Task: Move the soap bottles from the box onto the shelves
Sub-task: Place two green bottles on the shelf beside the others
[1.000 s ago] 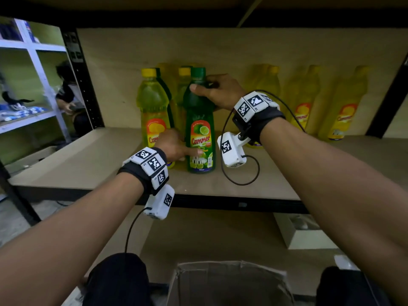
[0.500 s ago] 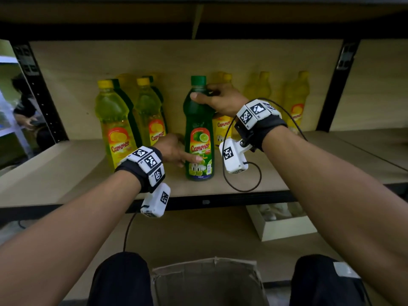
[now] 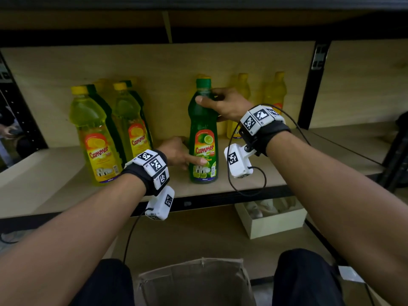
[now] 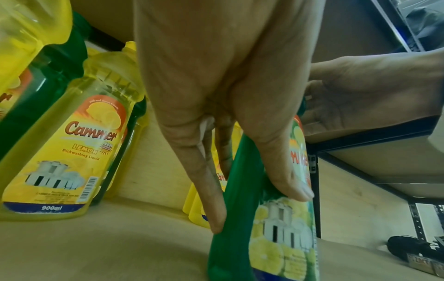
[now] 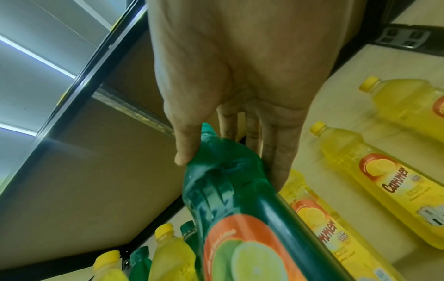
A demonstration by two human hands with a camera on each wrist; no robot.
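Head view: both hands' fingers clamp the upright green bottle on the shelf

Head view down toward shelf, wrist views close, all sharing green bottle

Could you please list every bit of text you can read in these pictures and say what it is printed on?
"Cammer": green bottle label.
"Cammer", "LEMON", "NEW", "Dishwashing Liquid", "900ml": yellow bottle label.
Fine print above the 900ml band, barcode digits: too small.
Wrist-band markers: patterns, no readable words.
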